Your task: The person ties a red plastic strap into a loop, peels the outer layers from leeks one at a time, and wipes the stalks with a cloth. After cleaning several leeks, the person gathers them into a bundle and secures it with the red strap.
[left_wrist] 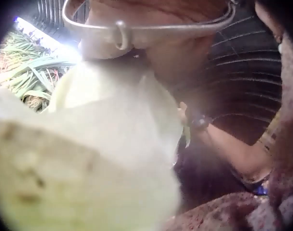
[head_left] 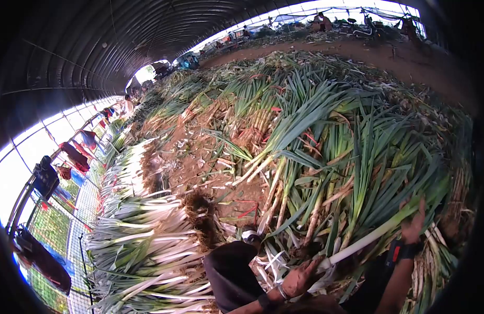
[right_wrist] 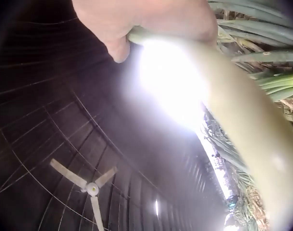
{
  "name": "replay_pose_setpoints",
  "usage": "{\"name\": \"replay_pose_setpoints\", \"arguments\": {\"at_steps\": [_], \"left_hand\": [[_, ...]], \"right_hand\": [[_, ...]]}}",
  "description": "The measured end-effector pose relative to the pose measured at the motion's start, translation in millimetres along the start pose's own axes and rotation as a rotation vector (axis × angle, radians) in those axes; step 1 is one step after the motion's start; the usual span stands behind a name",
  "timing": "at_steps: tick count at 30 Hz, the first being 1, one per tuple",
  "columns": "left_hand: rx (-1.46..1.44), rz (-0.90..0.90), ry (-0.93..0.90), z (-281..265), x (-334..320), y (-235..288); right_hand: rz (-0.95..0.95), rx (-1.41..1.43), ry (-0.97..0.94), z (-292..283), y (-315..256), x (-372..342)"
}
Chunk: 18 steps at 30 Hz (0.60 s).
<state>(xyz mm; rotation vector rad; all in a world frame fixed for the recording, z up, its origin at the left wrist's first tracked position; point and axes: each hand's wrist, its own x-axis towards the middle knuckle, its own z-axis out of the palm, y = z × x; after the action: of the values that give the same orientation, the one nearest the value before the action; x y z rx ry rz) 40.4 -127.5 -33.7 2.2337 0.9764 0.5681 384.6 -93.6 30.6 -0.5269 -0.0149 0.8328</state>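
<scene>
A long leek [head_left: 365, 239], white at the lower end and green toward the top, slants across the lower right of the head view. My right hand [head_left: 413, 224] grips it where the white turns green; in the right wrist view that hand [right_wrist: 156, 19] curls over the stem [right_wrist: 247, 110]. Down at the white end, my left hand [head_left: 299, 278] holds the leek, with loose pale layers around its fingers. Close to the left wrist camera, a broad pale leek layer [left_wrist: 103, 139] hides most of the fingers, below a metal bangle [left_wrist: 151, 32].
Cleaned leeks [head_left: 153, 240] lie in a long row on the left, roots toward the middle. Untrimmed green leeks [head_left: 326, 120] are heaped ahead and to the right. Peeled scraps [head_left: 273, 259] litter the soil by my knee [head_left: 231, 272]. Clothes [head_left: 45, 178] hang along the left fence.
</scene>
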Motion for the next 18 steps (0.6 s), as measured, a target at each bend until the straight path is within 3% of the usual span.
{"name": "replay_pose_setpoints", "arguments": {"at_steps": [1,2,3,4,5,9,12,13,16,18], "left_hand": [[-0.120,0.013,-0.028,-3,6,7],[-0.239,0.026,-0.053,-9,14,16],[-0.263,-0.187,-0.320,-20,29,33],[-0.273,0.010,-0.163,-3,29,24],[-0.293,0.037,-0.202,-6,34,28],[-0.300,0.262,-0.270,-5,39,1],[0.025,0.285,-0.330,-59,53,39],[0.041,0.481,-0.067,-51,53,30],[0.270,0.436,-0.215,-53,50,24],[0.238,0.480,-0.164,-61,46,29]], "right_hand": [[-0.020,0.000,0.016,12,4,-10],[0.021,-0.008,-0.086,8,7,-9],[0.060,-0.013,-0.192,-3,14,-5],[0.098,-0.017,-0.297,-16,22,1],[0.153,0.104,-0.375,-36,27,15],[0.130,0.051,-0.321,-42,31,22],[0.121,-0.026,-0.219,-36,39,17],[0.113,-0.022,-0.211,-33,41,16],[0.077,-0.063,-0.199,-40,46,21],[0.066,-0.090,-0.172,-44,50,30]]}}
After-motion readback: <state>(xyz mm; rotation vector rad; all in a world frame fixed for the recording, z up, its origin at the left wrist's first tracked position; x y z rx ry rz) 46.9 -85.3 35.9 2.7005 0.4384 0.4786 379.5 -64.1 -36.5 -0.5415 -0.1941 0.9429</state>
